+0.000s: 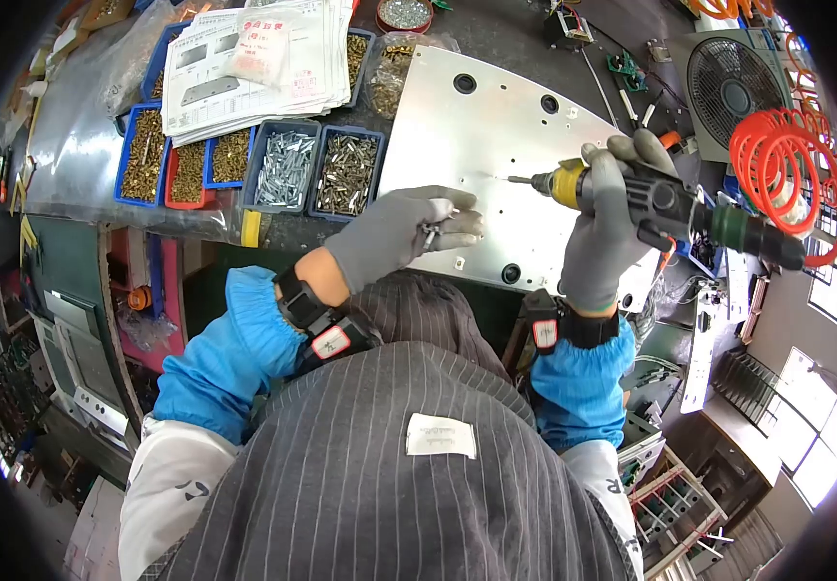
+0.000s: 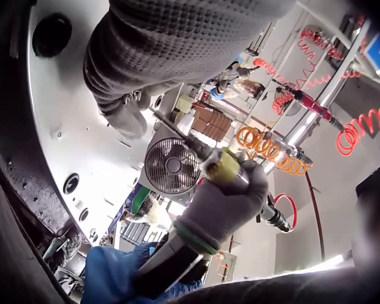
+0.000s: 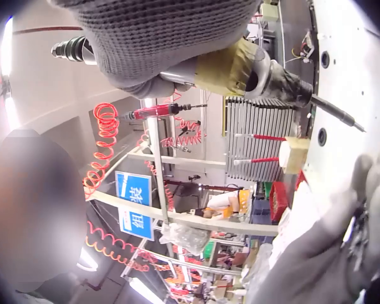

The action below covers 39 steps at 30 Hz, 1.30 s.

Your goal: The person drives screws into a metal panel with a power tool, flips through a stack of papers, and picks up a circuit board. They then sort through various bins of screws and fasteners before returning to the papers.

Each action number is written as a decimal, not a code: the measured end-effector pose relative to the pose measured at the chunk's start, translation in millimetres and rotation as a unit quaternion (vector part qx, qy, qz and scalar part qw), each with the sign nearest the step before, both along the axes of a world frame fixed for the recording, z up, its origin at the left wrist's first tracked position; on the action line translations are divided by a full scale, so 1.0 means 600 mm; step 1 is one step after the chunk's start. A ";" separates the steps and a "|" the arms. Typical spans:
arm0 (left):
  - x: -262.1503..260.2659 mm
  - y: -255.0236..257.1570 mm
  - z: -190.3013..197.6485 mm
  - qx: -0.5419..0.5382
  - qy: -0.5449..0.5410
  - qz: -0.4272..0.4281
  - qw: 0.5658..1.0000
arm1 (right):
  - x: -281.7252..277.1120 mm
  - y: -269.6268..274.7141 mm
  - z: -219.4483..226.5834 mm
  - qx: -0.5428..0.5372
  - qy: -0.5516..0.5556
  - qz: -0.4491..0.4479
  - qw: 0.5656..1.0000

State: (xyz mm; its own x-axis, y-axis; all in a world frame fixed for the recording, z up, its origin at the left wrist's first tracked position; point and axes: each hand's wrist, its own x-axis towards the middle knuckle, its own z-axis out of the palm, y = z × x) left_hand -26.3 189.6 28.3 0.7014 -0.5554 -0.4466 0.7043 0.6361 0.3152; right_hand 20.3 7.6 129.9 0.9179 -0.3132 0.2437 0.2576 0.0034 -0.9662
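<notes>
A grey-gloved right hand (image 1: 604, 218) grips a pneumatic screwdriver (image 1: 665, 198) with a yellow band behind its bit. The driver lies roughly level over a flat silver metal plate (image 1: 467, 126), its bit (image 3: 337, 114) pointing left. My left hand (image 1: 389, 232), also gloved, is over the plate's near left part with fingers curled around several small metal pieces (image 3: 356, 240). One small piece (image 2: 133, 97) shows at the left fingertips in the left wrist view. The plate has round black inserts (image 1: 465, 84) and small holes.
Bins of silver standoffs (image 1: 288, 167) and darker metal parts (image 1: 348, 172) stand left of the plate. Bins of brass parts (image 1: 142, 160) lie farther left, beside printed sheets (image 1: 244, 73). A fan (image 1: 733, 79) and a coiled red air hose (image 1: 776, 169) are at right.
</notes>
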 end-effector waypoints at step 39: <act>0.008 0.036 0.019 0.115 -0.040 -0.042 0.992 | -0.031 0.028 0.036 -0.078 -0.019 0.033 0.996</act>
